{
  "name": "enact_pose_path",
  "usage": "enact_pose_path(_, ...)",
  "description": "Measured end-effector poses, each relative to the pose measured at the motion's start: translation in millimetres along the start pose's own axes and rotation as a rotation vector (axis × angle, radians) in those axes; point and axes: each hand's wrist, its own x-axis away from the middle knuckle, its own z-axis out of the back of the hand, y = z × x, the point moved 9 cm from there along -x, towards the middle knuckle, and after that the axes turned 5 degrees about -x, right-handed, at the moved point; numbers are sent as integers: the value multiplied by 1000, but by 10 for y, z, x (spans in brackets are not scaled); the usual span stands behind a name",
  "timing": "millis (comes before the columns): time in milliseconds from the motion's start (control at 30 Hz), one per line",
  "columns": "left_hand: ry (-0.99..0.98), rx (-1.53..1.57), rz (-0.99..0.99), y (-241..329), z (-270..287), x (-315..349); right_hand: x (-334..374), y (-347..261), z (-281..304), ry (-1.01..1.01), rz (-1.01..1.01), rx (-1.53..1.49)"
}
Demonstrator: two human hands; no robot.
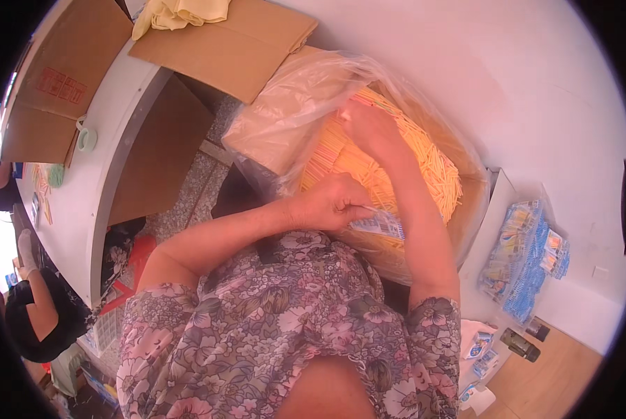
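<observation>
A small printed packet [377,223] sits pinched in the closed fingers of the left hand [330,202], at the near edge of a heap of thin yellow-orange sticks [396,167]. The right hand [369,129] reaches farther into the heap — fingers curled among the sticks, grip hidden. A clear plastic liner [285,133] wraps the heap inside a cardboard box [477,209]. To the right, blue-and-white packets [526,262] lie stacked on a white surface [480,237].

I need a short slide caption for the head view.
Right hand reaches into yellow sticks; left hand holds a small packet.
</observation>
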Motion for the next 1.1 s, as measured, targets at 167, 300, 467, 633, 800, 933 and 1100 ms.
enact_pose_path(167, -45, -64, 2, 2, -16, 17, 166, 342, -59, -98, -51, -452)
enact_pose_path(300, -71, -54, 16, 0, -21, 17, 111, 321, -93, 12, 10, -580)
enact_pose_path(467, -65, -67, 58, -63, -26, 49, 151, 479, -67, 32, -239, -1071)
enact_pose_path(633, -60, -67, 52, -26, -33, 45, 224, 850, -274, 78, -506, -1645)
enact_pose_path(800, -64, -26, 88, -4, -43, 32, 65, 1114, -273, 200, -496, -1929)
enact_pose_path(933, -69, 96, 249, -198, -19, 66, 391, 673, -104, -86, -173, -2122)
enact_pose_path(1100, -109, 526, 577, -530, -101, 85, 1027, 625, 390, 541, -364, -1689)
